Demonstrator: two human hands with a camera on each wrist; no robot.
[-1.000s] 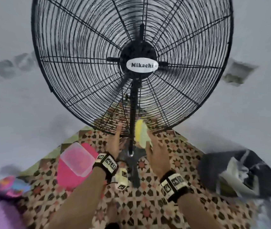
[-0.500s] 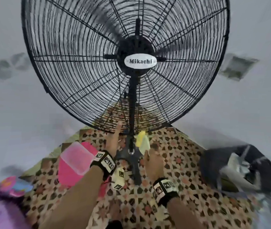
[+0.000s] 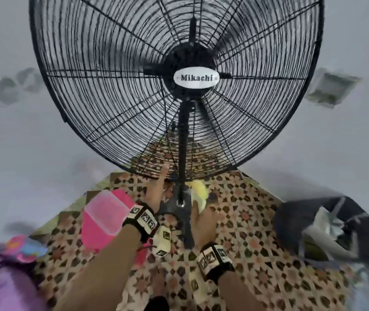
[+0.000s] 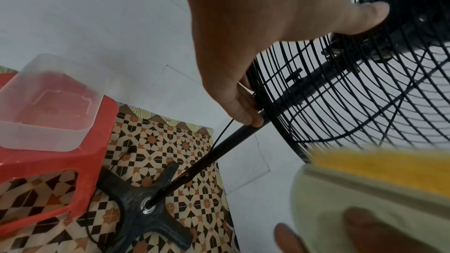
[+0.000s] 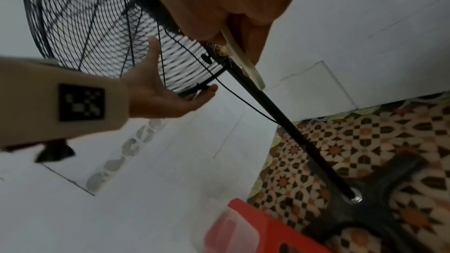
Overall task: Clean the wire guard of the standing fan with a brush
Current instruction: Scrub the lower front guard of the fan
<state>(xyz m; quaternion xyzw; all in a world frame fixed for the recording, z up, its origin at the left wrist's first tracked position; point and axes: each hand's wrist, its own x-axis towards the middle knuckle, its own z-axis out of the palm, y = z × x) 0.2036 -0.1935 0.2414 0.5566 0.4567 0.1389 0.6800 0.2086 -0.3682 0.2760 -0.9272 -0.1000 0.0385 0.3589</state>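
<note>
Right now our left hand (image 3: 156,191) cups the lower rim of the fan guard (image 3: 174,86) at about six o'clock, fingers curled under the black ring and thumb raised against the wires. Our right hand (image 3: 203,223) grips the cream-backed brush (image 3: 199,195) with its yellow bristles, just right of the fan pole (image 3: 183,167) and just below the guard's bottom edge. At eight o'clock from the pole a clear tub (image 3: 108,212) sits on a red stool (image 4: 48,161), which stands on the patterned mat (image 3: 246,232).

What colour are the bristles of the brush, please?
Yellow bristles on a cream brush, clearest in the left wrist view.
</note>
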